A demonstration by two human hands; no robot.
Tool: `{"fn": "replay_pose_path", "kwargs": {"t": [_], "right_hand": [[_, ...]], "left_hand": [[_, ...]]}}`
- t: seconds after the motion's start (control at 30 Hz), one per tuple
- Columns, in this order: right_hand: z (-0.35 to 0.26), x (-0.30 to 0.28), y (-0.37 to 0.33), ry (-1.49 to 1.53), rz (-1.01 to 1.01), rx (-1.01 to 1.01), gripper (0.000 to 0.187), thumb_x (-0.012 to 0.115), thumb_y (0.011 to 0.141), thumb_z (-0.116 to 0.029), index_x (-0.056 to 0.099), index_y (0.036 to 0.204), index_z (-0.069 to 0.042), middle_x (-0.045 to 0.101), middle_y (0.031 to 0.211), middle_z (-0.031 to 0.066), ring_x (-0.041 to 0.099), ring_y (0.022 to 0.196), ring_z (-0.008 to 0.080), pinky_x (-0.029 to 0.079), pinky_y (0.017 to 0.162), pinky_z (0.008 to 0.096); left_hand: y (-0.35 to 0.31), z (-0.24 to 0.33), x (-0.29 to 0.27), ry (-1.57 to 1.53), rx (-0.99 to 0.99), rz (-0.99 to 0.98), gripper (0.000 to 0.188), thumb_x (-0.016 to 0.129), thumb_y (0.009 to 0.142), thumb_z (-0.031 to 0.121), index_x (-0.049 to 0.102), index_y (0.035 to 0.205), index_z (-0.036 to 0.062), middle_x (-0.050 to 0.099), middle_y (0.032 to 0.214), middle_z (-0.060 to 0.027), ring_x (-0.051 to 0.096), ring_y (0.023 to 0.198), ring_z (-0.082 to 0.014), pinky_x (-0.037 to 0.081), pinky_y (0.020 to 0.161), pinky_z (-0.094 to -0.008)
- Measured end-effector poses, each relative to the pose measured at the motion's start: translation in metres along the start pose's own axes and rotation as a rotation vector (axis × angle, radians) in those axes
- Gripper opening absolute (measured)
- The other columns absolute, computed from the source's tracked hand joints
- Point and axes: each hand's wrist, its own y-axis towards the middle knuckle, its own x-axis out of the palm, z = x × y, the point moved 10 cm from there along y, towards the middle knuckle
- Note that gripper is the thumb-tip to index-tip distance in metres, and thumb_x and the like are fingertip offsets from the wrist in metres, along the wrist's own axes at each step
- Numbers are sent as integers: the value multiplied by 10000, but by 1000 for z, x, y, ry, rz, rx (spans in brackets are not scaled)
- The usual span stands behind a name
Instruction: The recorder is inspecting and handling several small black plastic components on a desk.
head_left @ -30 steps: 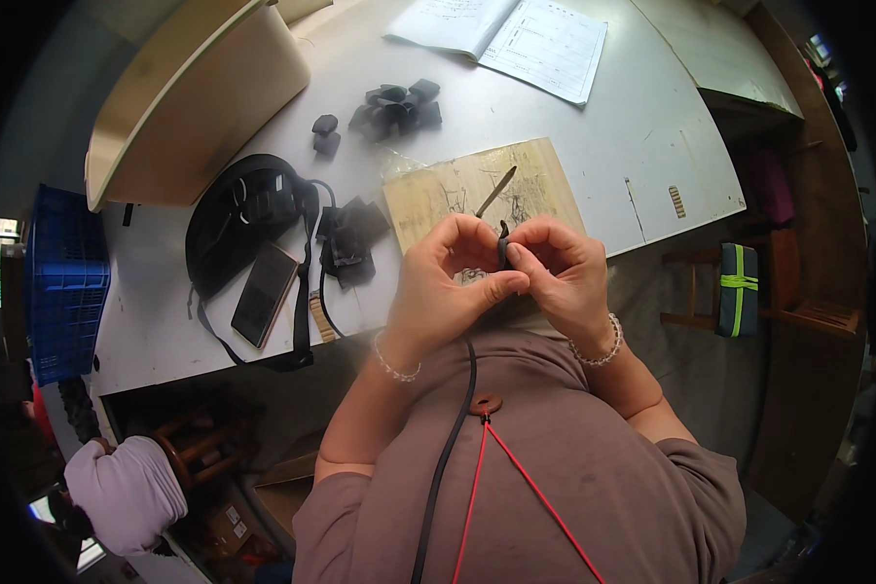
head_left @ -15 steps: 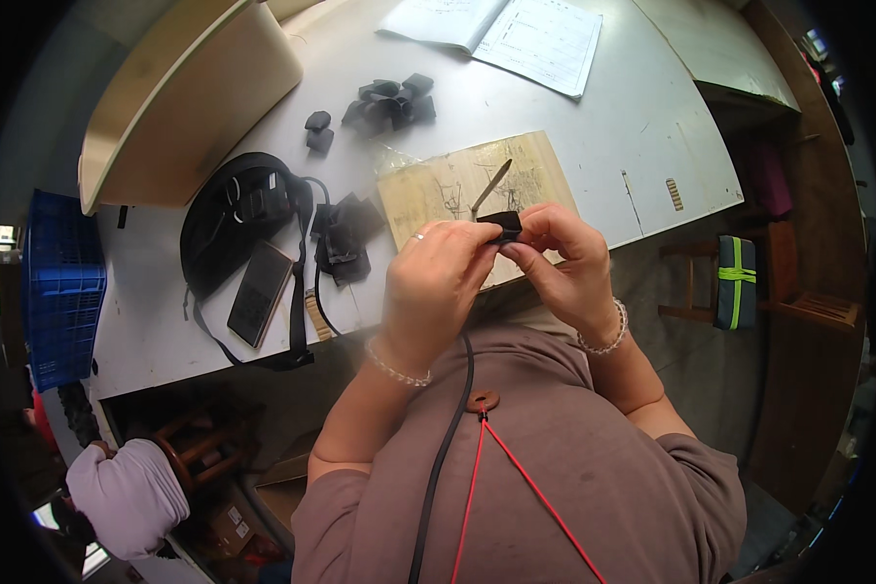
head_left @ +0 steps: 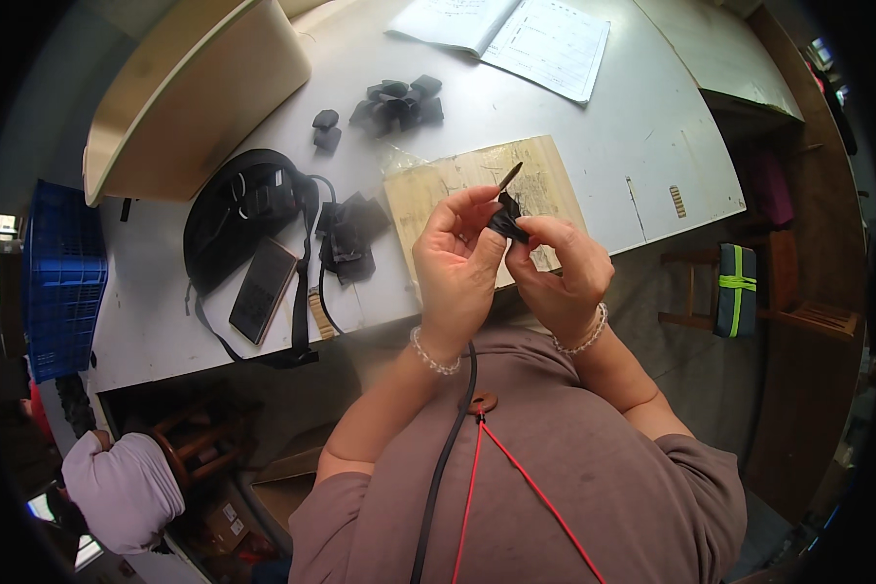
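A small folded piece of black fabric (head_left: 507,224) is pinched between both hands above the wooden board. My left hand (head_left: 456,248) grips its left side with thumb and fingers, palm turned partly up. From the right, my right hand (head_left: 563,263) closes thumb and fingertips on the other edge. Just beyond the left fingertips a narrow pointed tool (head_left: 512,175) sticks up; its lower end is hidden, and I cannot tell whether it is held or fixed. Beneath lies the worn wooden board (head_left: 547,175), at the table's near edge.
Flat black pieces (head_left: 352,234) lie left of the board, with a pile of folded black pieces (head_left: 399,107) farther back. A black bag (head_left: 209,234), a phone (head_left: 263,290) and an open notebook (head_left: 550,44) share the white table (head_left: 642,127). Another person (head_left: 122,487) sits lower left.
My left hand has turned palm upward and shifted slightly right. The black fabric has tilted and bunched between my fingers. My right hand has dropped a little.
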Motion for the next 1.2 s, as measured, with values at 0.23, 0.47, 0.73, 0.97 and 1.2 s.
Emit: {"fn": "replay_pose_path", "kwargs": {"t": [0.23, 0.47, 0.73, 0.97, 1.2], "right_hand": [[39, 32, -20, 593, -271, 566, 186, 631, 731, 48, 617, 912, 4, 566, 691, 2, 496, 579, 50, 405, 516, 174], [50, 63, -61, 1057, -659, 1101, 101, 617, 820, -99, 584, 829, -4, 528, 631, -30, 429, 454, 10, 314, 391, 148], [56, 68, -57, 1261, -494, 1071, 127, 590, 848, -135, 576, 822, -11, 562, 660, -2, 453, 476, 31, 359, 410, 168], [27, 77, -82, 1688, -724, 1276, 126, 566, 852, -136, 530, 862, -15, 434, 544, -24, 355, 395, 39, 313, 347, 189], [35, 68, -57, 1245, -480, 1044, 96, 583, 809, -44, 528, 869, 8, 509, 608, 14, 474, 466, 61, 412, 405, 193]], "left_hand": [[-6, -23, -16, -61, -31, 25, 274, 575, 868, 179, 537, 1042, -29, 588, 946, -54, 550, 857, -85, 452, 755, -205], [-15, 1, -18, 399, 226, -112, 232, 573, 862, 233, 541, 907, 8, 553, 815, -72, 531, 765, -168, 429, 698, -262], [-33, -41, -2, -568, -486, -250, 108, 545, 883, 170, 552, 901, 64, 482, 779, 23, 434, 702, -64, 366, 597, -208], [-27, -28, -18, -21, -370, -306, 126, 541, 849, 161, 548, 810, 42, 448, 698, 25, 396, 646, -54, 320, 538, -191], [-24, 2, -10, 144, -155, -272, 119, 555, 841, 107, 536, 786, 3, 466, 794, -19, 450, 759, -74, 385, 646, -204]]}}
